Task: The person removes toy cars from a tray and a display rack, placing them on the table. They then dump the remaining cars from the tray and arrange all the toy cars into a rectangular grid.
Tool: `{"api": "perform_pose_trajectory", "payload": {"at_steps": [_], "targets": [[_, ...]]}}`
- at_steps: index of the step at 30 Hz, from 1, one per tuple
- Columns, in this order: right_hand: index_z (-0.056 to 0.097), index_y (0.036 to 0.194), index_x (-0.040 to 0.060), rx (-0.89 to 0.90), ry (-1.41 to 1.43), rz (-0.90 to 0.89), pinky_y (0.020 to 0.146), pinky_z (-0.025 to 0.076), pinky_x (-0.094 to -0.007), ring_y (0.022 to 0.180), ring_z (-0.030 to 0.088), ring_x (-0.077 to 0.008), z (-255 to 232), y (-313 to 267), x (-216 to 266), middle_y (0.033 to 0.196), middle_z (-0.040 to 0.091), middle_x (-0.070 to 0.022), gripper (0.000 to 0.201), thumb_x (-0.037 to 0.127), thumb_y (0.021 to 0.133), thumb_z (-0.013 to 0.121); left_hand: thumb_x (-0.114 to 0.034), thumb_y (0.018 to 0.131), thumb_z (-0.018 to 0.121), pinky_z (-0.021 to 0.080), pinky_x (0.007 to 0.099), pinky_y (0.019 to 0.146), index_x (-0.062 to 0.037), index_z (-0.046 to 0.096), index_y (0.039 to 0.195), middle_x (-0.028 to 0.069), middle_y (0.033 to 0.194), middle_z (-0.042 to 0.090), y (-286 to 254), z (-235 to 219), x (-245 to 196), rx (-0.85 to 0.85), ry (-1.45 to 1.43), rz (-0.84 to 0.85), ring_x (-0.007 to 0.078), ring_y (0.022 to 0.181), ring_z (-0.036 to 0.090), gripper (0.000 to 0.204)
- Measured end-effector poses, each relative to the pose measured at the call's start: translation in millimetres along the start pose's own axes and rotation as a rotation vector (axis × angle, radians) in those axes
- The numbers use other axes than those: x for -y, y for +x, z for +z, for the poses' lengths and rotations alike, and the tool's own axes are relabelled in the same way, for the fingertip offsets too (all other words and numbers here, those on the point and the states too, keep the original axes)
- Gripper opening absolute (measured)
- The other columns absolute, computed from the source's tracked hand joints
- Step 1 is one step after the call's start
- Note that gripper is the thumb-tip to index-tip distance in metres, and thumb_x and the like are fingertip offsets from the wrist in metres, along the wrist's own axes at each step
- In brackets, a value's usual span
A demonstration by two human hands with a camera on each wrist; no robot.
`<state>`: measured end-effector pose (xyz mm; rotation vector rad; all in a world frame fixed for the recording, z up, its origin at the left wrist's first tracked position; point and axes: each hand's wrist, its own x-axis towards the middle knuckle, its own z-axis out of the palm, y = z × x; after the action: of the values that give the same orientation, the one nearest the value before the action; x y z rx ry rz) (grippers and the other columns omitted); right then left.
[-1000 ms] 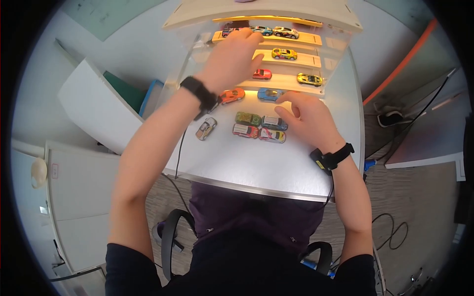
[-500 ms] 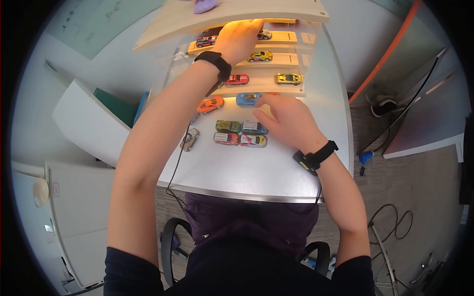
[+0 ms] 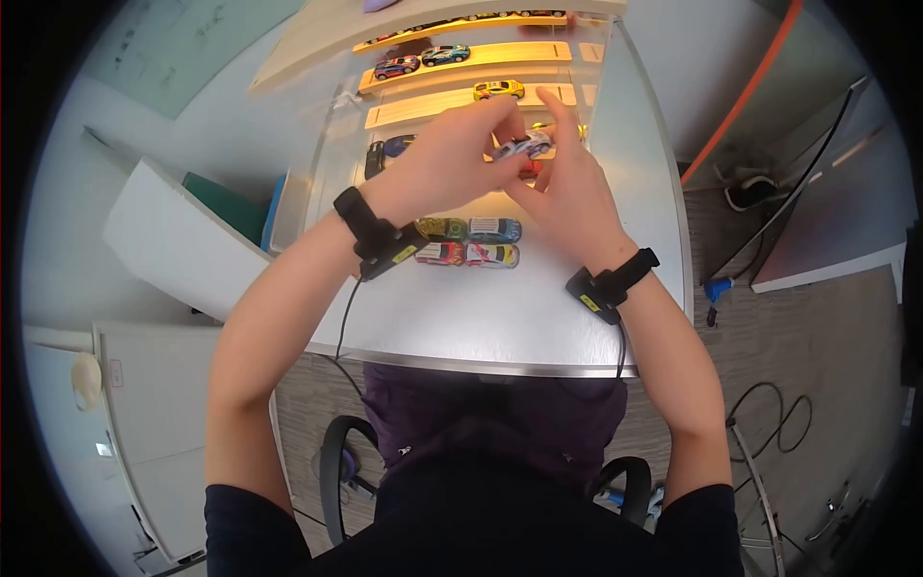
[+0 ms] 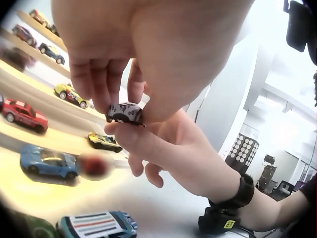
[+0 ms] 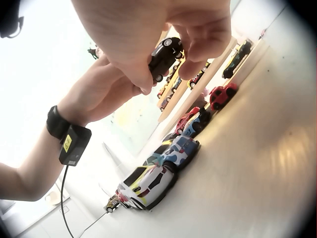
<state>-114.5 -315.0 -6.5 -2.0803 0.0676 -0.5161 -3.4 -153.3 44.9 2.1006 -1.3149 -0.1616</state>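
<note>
A small white patterned toy car (image 3: 524,146) is held between both hands in front of the shelves. My left hand (image 3: 442,159) pinches it from the left with thumb and fingertips. From the other side, my right hand (image 3: 583,207) has its thumb (image 4: 133,139) against the car and its fingers around it. The car's black underside shows in the right wrist view. Behind the hands is a tiered wooden rack (image 3: 433,104) with clear sides. A yellow toy car (image 3: 498,90) sits on one of its steps, and a dark red car (image 3: 397,67) and a teal car (image 3: 445,55) on a higher one.
Several toy cars, such as a striped blue-white one (image 3: 494,229) and a green one (image 3: 442,229), form a block on the table below the hands. A blue car (image 4: 48,162) lies before the rack. A cable (image 3: 341,337) runs from the left wrist over the table edge.
My left hand has reached into an upper shelf and come back down with the white car. My right hand has risen from the table to meet it at the car.
</note>
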Motion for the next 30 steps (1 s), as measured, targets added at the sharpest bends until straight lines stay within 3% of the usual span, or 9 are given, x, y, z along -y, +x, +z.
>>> {"api": "perform_pose_trajectory", "payload": {"at_steps": [1,4,7,10,12,16,25,29,30], "targets": [[0.061,0.135,0.0042,0.014,-0.006,-0.011,0.077,0.06,-0.0431,0.089,0.076,-0.0327,0.2,0.6,-0.8,0.108,0.074,-0.0149,0.048,0.022,0.095,0.081,-0.015,0.099,0.078,0.054,0.0296,0.078,-0.0042,0.067,0.109,0.0015,0.096,0.069,-0.9,2.0,-7.3,0.008,-0.038,-0.087,0.0124,0.084,0.062,0.018],[0.066,0.123,-0.0003,0.014,-0.106,-0.114,0.077,0.059,-0.0424,0.094,0.075,-0.0328,2.2,2.6,-17.5,0.114,0.073,-0.0157,0.038,0.018,0.093,0.081,-0.018,0.1,0.079,0.056,0.0327,0.078,-0.0052,0.07,0.11,0.0043,0.097,0.074,11.3,-4.1,-7.7,0.063,-0.006,-0.013,0.0163,0.086,0.067,0.019],[0.067,0.112,-0.001,-0.005,-0.189,-0.086,0.08,0.058,-0.0458,0.095,0.074,-0.0372,1.4,3.6,-23.8,0.11,0.073,-0.0176,0.032,0.02,0.093,0.081,-0.024,0.099,0.081,0.058,0.037,0.081,-0.0054,0.072,0.114,0.008,0.101,0.077,45.8,-18.7,18.5,-0.191,0.351,0.125,0.0232,0.088,0.072,0.025],[0.065,0.105,0.0019,0.001,-0.182,-0.035,0.081,0.058,-0.0487,0.096,0.073,-0.0391,3.4,5.9,-26.5,0.103,0.072,-0.0175,0.032,0.028,0.093,0.08,-0.028,0.096,0.08,0.06,0.0445,0.085,-0.0036,0.072,0.115,0.0155,0.108,0.078,93.2,-39.1,63.7,-0.465,0.77,0.302,0.0354,0.096,0.075,0.032],[0.064,0.104,0.0016,-0.011,-0.183,-0.045,0.08,0.058,-0.0486,0.094,0.073,-0.0401,2.5,5.2,-26.6,0.101,0.073,-0.0183,0.036,0.032,0.094,0.08,-0.025,0.1,0.074,0.058,0.0451,0.091,-0.0032,0.073,0.12,0.0201,0.111,0.077,119.6,-46.3,73.3,-0.506,0.7,0.278,0.035,0.102,0.074,0.03],[0.064,0.098,0.0014,-0.023,-0.209,-0.007,0.075,0.058,-0.0489,0.088,0.073,-0.0393,-4.0,3.7,-14.0,0.096,0.074,-0.0171,0.044,0.042,0.095,0.081,-0.022,0.1,0.071,0.058,0.0455,0.089,-0.0028,0.075,0.116,0.0203,0.108,0.078,141.8,-51.6,84.8,-0.489,0.709,0.281,0.0356,0.098,0.074,0.025],[0.064,0.087,0.0017,-0.042,-0.212,0.081,0.067,0.055,-0.0473,0.074,0.071,-0.0361,-7.5,5.7,-9.2,0.08,0.072,-0.0164,0.06,0.059,0.1,0.074,-0.015,0.101,0.064,0.058,0.0465,0.084,-0.0019,0.079,0.106,0.0208,0.1,0.079,136.0,-48.9,88.6,-0.449,0.755,0.361,0.0371,0.09,0.073,0.02],[0.065,0.086,0.0012,-0.034,-0.222,0.091,0.065,0.054,-0.0467,0.072,0.071,-0.0354,-8.9,5.0,-2.5,0.078,0.071,-0.0166,0.061,0.06,0.101,0.072,-0.011,0.1,0.061,0.057,0.0462,0.078,-0.0027,0.078,0.101,0.0184,0.096,0.078,149.5,-47.2,84.5,-0.246,1.13,0.278,0.0364,0.083,0.071,0.019],[0.065,0.086,0.001,-0.033,-0.229,0.097,0.065,0.054,-0.0465,0.072,0.07,-0.0353,-9.2,5.3,-1.7,0.077,0.071,-0.0166,0.062,0.061,0.101,0.072,-0.01,0.1,0.06,0.058,0.046,0.078,-0.0027,0.078,0.1,0.0188,0.096,0.078,153.0,-45.0,83.8,-0.284,0.986,0.292,0.0368,0.082,0.071,0.019]]}}
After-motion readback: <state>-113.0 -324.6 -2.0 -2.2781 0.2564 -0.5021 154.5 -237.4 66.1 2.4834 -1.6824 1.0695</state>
